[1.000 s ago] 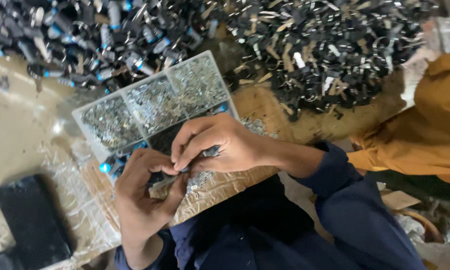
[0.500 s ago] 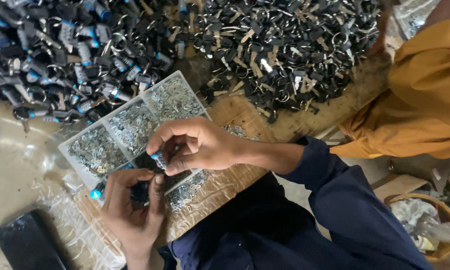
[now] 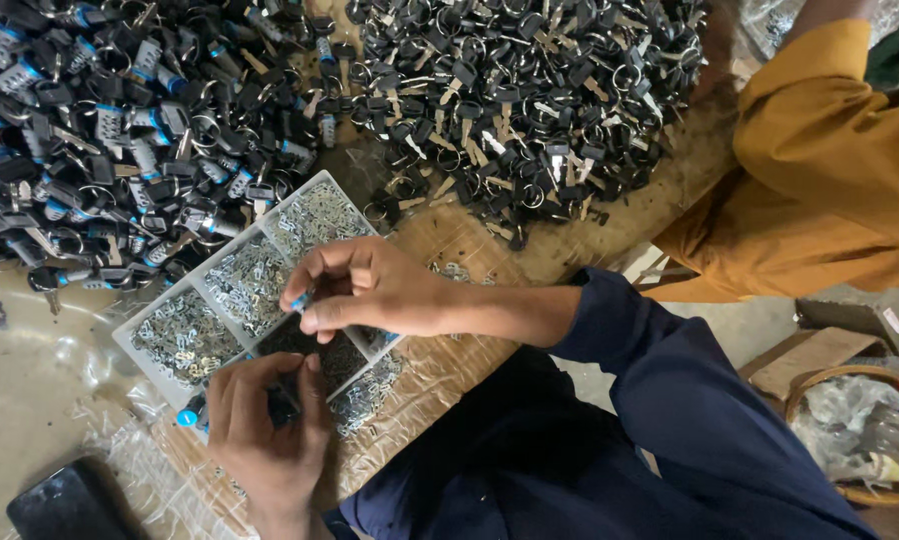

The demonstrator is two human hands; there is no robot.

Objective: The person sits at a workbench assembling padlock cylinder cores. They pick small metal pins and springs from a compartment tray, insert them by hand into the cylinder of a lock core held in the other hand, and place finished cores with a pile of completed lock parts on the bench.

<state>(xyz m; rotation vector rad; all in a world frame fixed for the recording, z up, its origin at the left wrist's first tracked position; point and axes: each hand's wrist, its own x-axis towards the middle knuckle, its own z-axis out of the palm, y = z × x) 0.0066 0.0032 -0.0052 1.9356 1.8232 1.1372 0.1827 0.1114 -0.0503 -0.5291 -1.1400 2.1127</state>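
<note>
Your right hand (image 3: pixel 369 290) is pinching a small blue tool (image 3: pixel 302 298) over the clear tray (image 3: pixel 169 375) of tiny metal bits. Your left hand (image 3: pixel 269 420), at seven o'clock from it, is gripping a small dark key part (image 3: pixel 282 405) by the tray's near edge. A big key pile (image 3: pixel 509 100) is lying at twelve o'clock.

A worn wooden board (image 3: pixel 629 215) carries two heaps of black-headed keys (image 3: pixel 529 80), the left heap (image 3: pixel 89 110) flecked with blue. Crinkled clear plastic sheet (image 3: pixel 119 470) covers a pale surface. A woven basket (image 3: pixel 859 430) and cardboard (image 3: pixel 809 360) sit at the right, in soft daylight.
</note>
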